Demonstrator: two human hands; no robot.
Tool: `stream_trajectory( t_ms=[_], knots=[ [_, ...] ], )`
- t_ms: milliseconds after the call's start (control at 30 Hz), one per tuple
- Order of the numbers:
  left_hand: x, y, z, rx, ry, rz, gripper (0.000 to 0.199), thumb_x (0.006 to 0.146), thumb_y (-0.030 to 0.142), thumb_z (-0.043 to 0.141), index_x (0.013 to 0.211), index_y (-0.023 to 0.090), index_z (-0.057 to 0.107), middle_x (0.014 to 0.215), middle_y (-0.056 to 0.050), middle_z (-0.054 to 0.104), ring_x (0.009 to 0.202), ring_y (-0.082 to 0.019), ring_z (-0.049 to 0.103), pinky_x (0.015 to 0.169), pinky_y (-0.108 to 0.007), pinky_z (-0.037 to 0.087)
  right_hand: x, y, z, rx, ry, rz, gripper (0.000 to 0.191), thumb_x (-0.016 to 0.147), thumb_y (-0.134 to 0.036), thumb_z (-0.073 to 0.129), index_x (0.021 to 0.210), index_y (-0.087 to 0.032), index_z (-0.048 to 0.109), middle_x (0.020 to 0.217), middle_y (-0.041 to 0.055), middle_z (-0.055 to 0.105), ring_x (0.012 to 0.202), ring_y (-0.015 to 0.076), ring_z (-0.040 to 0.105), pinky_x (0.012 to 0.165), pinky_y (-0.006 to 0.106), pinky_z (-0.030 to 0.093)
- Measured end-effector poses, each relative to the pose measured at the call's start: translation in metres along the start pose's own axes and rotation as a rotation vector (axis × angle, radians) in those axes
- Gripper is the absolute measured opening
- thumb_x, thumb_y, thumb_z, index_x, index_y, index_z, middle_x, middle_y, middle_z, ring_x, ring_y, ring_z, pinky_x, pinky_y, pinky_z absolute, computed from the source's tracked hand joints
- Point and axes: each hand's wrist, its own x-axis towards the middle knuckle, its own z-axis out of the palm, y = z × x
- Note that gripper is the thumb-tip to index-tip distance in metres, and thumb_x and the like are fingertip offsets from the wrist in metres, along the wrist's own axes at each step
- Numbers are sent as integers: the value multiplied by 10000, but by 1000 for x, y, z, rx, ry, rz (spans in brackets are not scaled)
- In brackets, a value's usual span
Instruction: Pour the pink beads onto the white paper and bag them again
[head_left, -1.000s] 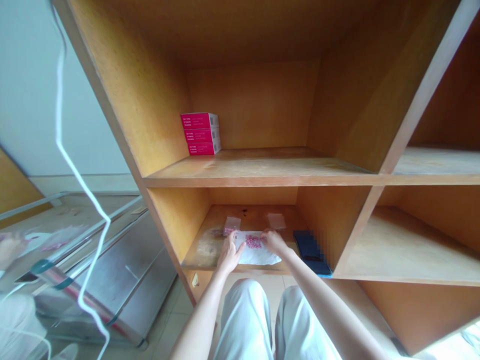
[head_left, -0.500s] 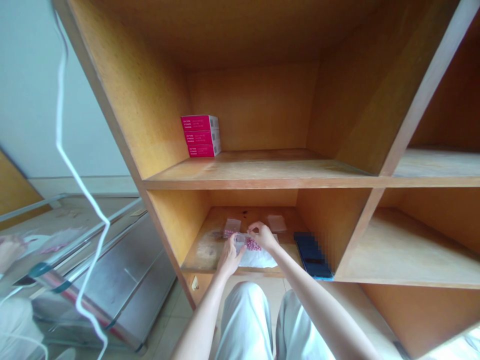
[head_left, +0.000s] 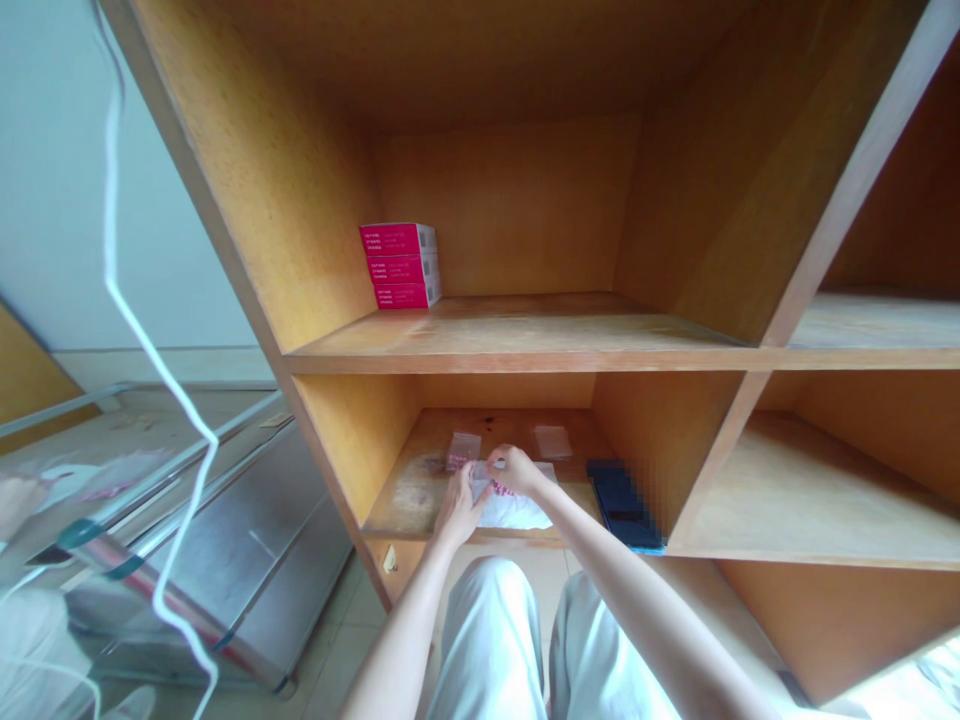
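A wooden shelving unit (head_left: 510, 200) is seen, with three stacked pink boxes (head_left: 400, 266) on its upper shelf. In the lower compartment, a blurred dark object (head_left: 619, 505) is lying beside a white sheet (head_left: 525, 515). Above the sheet, a clear bag (head_left: 480, 478) of small pink items, hard to make out, is half hidden. It is pinched by the right hand (head_left: 514, 470) and gripped by the half-closed left hand (head_left: 457, 508).

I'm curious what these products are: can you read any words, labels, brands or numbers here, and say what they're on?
No words or numbers can be read with certainty.
Pink boxes, stacked on the upper shelf: white print on their fronts, too small to read.
Pale box ends: small marks, too small to read.
Dark blue object, on the lower shelf: blurred, nothing readable.
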Motion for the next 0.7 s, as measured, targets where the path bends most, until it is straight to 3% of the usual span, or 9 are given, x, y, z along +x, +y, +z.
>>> stream_trajectory(
  t_ms=[133, 233, 333, 500, 700],
  knots=[
    [1, 2, -2, 8, 13, 2, 492, 819, 394, 407, 1239, 151, 318, 1192, -153, 469, 1127, -239, 448, 920, -410, 380, 0, 2, -8, 50, -5, -113, 182, 761, -197, 488, 724, -151, 660, 781, 50, 679, 742, 146, 604, 672, 197, 421],
    [1, 3, -2, 3, 26, 3, 499, 816, 398, 411, 1240, 150, 322, 1192, -153, 472, 1127, -237, 449, 923, -406, 379, -5, 9, -14, 99, 80, -90, 191, 754, -153, 473, 780, -137, 662, 851, 66, 677, 785, 146, 604, 696, 196, 420],
    [0, 2, -2, -8, 23, 1, 511, 817, 409, 408, 1249, 154, 311, 1201, -146, 465, 1130, -230, 448, 939, -404, 366, -16, 21, -17, 41, 113, -7, 182, 723, -124, 483, 758, -136, 661, 805, 68, 679, 738, 150, 603, 666, 205, 415],
    [0, 1, -1, -9, -4, -9, 533, 819, 427, 399, 1262, 151, 290, 1217, -151, 448, 1160, -236, 417, 955, -408, 348, -36, 41, -11, -141, 39, 102, 208, 681, -77, 456, 619, -136, 646, 652, 52, 658, 623, 146, 575, 574, 208, 369],
    [0, 1, -1, -2, -4, -1, 531, 819, 439, 393, 1262, 166, 286, 1222, -144, 445, 1167, -239, 412, 965, -415, 336, -44, 54, 1, -295, 19, 113, 204, 650, -57, 457, 646, -136, 645, 728, 78, 659, 660, 151, 571, 600, 216, 369]
  ],
)
